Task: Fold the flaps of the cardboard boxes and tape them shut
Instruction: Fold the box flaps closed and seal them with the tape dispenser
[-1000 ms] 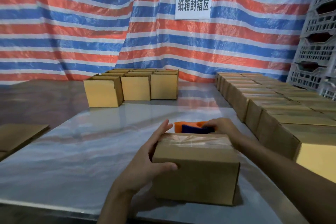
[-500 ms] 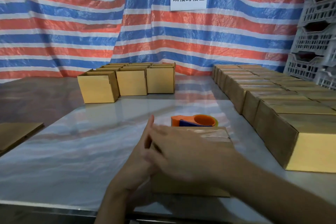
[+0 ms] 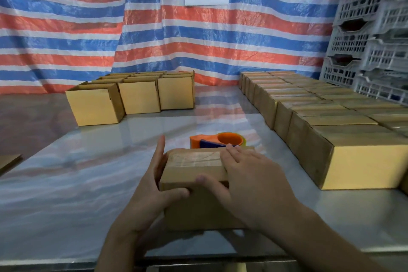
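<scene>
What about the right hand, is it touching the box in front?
Touching. The head view shows the right hand lying flat on the box, on its taped top, thumb against the near face.

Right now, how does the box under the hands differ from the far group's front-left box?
The near box is closed and taped; the far box is open, untaped. The left hand and right hand press the near box; neither touches the far box. Both are brown cardboard.

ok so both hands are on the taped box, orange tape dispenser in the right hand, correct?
No. Head view: the orange tape dispenser lies on the table behind the taped box, in neither hand. The right hand presses flat on the box top; the left hand rests against its side.
</scene>
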